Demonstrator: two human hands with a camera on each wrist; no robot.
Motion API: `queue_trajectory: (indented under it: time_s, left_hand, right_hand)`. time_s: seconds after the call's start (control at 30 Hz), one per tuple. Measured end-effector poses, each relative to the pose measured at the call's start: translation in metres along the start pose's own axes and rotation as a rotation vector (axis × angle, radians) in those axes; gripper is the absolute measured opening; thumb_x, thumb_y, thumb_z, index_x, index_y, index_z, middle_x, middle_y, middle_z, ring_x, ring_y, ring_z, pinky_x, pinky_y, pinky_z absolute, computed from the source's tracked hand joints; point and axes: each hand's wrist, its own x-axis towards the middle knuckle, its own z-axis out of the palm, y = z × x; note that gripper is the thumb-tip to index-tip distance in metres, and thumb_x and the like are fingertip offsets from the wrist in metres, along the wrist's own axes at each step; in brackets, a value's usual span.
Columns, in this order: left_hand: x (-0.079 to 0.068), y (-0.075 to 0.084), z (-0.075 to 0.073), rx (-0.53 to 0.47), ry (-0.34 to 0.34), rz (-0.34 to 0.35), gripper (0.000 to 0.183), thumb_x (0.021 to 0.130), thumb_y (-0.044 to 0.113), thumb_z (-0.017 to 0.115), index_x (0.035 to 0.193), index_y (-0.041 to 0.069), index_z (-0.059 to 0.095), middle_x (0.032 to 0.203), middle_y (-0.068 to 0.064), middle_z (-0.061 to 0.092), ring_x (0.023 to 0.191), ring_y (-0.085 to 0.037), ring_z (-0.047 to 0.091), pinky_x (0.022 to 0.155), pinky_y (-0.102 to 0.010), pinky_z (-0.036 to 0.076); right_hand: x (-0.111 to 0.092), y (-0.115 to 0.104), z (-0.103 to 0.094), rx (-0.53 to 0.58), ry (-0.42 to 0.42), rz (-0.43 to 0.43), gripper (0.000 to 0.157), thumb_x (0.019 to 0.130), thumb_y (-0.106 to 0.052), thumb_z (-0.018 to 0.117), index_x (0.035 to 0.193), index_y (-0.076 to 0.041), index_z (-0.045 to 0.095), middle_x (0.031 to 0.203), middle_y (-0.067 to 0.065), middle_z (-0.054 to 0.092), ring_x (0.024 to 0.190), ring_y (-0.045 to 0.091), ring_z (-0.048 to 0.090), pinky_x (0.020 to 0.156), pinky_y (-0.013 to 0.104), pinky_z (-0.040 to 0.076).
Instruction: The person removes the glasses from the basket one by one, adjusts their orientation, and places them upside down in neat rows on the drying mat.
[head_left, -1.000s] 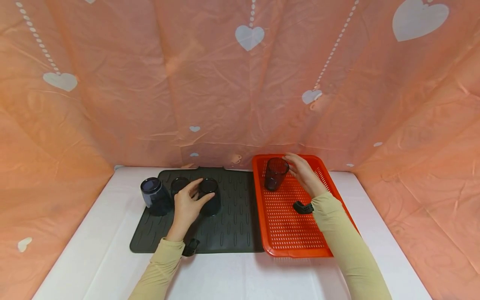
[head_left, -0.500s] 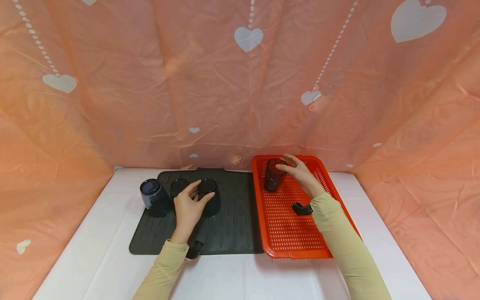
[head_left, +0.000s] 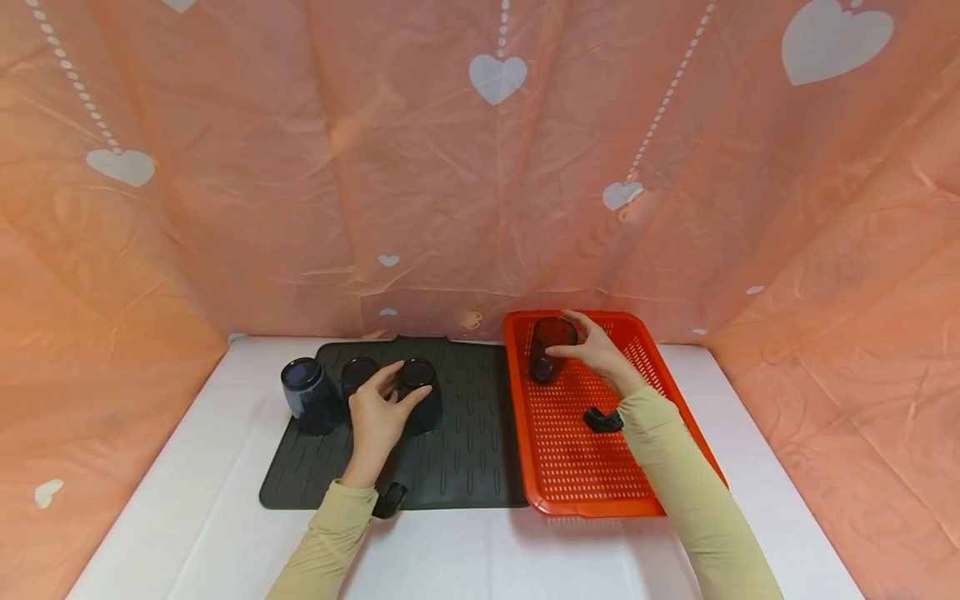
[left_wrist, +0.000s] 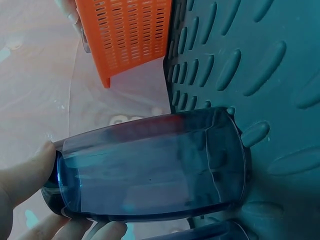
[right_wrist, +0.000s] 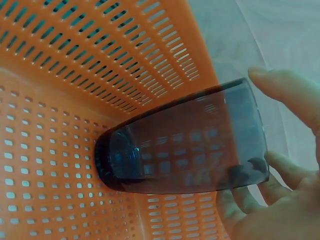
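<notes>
My left hand grips an upside-down dark blue drinking glass near its base, thumb on one side and fingers on the other. The glass stands on the dark drying mat; the left wrist view shows its tinted side and its rim down on the ridges. At the back left of the red basket, a tumbler of the same kind stands mouth up. My right hand has its thumb at the near side of that glass's rim and its fingers behind.
Two more upside-down glasses stand left of my left hand: one at the mat's left edge and one behind the hand, partly hidden. The basket adjoins the mat's right side. A peach curtain hangs behind the white table.
My right hand has moved slightly left, and its thumb has come across to the near side of the glass in the basket. The left hand stays on its glass.
</notes>
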Motion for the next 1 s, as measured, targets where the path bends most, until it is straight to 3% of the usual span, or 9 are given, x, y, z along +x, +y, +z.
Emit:
queue_trajectory:
  time_s: [0.7, 1.0]
  left_hand:
    - [0.0024, -0.0007, -0.002, 0.007, -0.022, -0.006, 0.057, 0.072, 0.019, 0.086, 0.122, 0.003, 0.064, 0.119, -0.02, 0.063, 0.106, -0.036, 0.062, 0.087, -0.048, 0.051]
    - [0.0032, 0.0005, -0.0022, 0.004, -0.035, -0.025, 0.058, 0.073, 0.019, 0.085, 0.124, 0.002, 0.062, 0.121, -0.021, 0.061, 0.109, -0.037, 0.06, 0.088, -0.048, 0.05]
  right_hand:
    - [0.0031, 0.0044, 0.0043, -0.055, -0.006, -0.018, 0.085, 0.082, -0.007, 0.076, 0.15, -0.007, 0.025, 0.156, 0.012, 0.016, 0.143, 0.029, 0.009, 0.11, 0.054, 0.023]
    - [0.0036, 0.0037, 0.0057, -0.063, 0.021, -0.017, 0.083, 0.08, -0.007, 0.078, 0.148, -0.005, 0.029, 0.151, 0.014, 0.028, 0.139, 0.031, 0.022, 0.107, 0.052, 0.03]
